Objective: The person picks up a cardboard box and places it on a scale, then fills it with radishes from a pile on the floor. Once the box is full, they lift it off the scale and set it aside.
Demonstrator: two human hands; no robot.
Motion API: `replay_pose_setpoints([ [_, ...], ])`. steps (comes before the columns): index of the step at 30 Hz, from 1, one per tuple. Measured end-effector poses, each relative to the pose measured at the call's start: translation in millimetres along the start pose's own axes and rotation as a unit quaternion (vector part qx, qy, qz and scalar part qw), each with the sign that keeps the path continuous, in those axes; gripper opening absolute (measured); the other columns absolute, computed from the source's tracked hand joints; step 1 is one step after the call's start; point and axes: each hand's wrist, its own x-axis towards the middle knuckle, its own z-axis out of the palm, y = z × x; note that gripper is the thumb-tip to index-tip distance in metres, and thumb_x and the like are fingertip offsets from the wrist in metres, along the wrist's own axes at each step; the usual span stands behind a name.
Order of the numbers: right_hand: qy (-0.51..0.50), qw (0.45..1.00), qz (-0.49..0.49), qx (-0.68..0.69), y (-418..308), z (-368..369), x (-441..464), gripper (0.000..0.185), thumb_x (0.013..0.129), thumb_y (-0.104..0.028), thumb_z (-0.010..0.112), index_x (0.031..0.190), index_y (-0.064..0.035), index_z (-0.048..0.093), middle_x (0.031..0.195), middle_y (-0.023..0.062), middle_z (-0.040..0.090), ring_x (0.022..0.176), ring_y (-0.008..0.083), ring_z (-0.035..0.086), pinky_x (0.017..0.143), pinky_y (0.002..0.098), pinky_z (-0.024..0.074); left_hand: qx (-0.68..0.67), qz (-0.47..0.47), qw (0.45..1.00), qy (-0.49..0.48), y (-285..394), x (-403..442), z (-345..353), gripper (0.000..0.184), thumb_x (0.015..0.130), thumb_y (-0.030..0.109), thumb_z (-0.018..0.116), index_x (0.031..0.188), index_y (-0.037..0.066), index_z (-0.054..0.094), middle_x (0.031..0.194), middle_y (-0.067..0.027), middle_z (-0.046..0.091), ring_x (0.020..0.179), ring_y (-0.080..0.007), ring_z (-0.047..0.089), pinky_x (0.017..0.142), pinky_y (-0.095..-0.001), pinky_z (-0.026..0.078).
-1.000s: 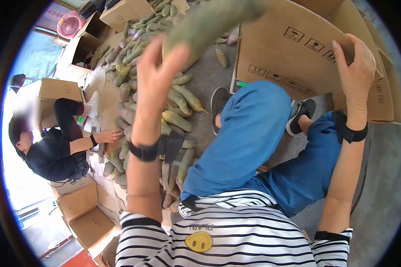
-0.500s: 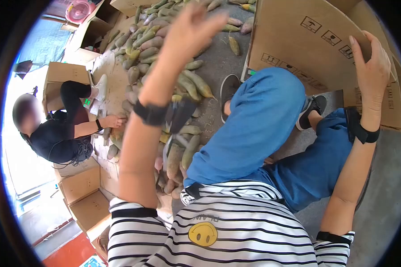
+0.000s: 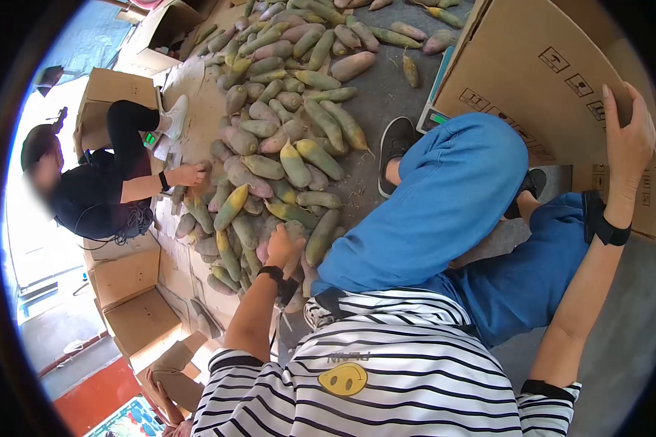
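Observation:
My left hand [image 3: 283, 246] reaches down to the near edge of a heap of long green and pinkish radishes [image 3: 284, 138]. Its fingers are closed round one radish [image 3: 296, 231], which still lies among the others. My right hand [image 3: 629, 131] grips the upper edge of a large cardboard box [image 3: 532, 80], thumb on the near face and fingers over the far side. The inside of the box is mostly hidden from this angle.
A scale [image 3: 436, 118] with a lit display shows under the box's corner. At left, a person in black [image 3: 80, 197] sits with a hand at the heap. Other cardboard boxes [image 3: 142, 320] stand at lower left, beside another person's leg [image 3: 175, 375]. A lone radish [image 3: 410, 71] lies on the floor.
My left hand has come down from above the heap to a radish at its near edge and closed on it. My right hand stays on the box edge. The view has shifted slightly.

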Motion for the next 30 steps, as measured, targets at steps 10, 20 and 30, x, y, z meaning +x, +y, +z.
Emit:
replay_pose_setpoints([
  [10, 0.044, 0.998, -0.010, 0.032, -12.6, -7.9, 3.8, 0.032, 0.082, -0.033, 0.064, 0.102, -0.0078, 0.060, 0.095, 0.0099, 0.064, 0.092, 0.0286, 0.059, 0.083, 0.0395, 0.0432, -0.036, -0.001, 0.999, 0.034, 11.8, 0.4, 7.7, 0.071, 0.064, 0.030, 0.073, 0.117, -0.001, 0.038, 0.113, -0.0252, 0.053, 0.108, -0.0405, 0.051, 0.091, -0.0450, 0.044],
  [20, 0.065, 0.994, -0.003, 0.087, -15.3, -12.9, 3.6, 0.027, 0.078, -0.026, 0.066, 0.097, -0.0089, 0.059, 0.091, 0.0057, 0.063, 0.089, 0.0258, 0.058, 0.084, 0.0380, 0.0407, -0.350, 0.213, 0.868, 0.281, 132.6, -4.1, -121.6, 0.078, 0.069, 0.022, 0.079, 0.128, -0.005, 0.037, 0.120, -0.0186, 0.048, 0.112, -0.0261, 0.047, 0.098, -0.0356, 0.035],
  [30, 0.079, 0.995, -0.023, 0.058, -9.8, -6.5, -1.1, 0.030, 0.077, -0.030, 0.068, 0.099, -0.0095, 0.061, 0.093, 0.0060, 0.064, 0.090, 0.0254, 0.059, 0.083, 0.0381, 0.0423, -0.591, 0.600, 0.425, 0.331, 423.5, -135.1, -348.2, 0.026, 0.083, 0.009, 0.063, 0.105, -0.004, 0.056, 0.101, -0.0088, 0.061, 0.094, -0.0174, 0.059, 0.081, -0.0311, 0.048],
])
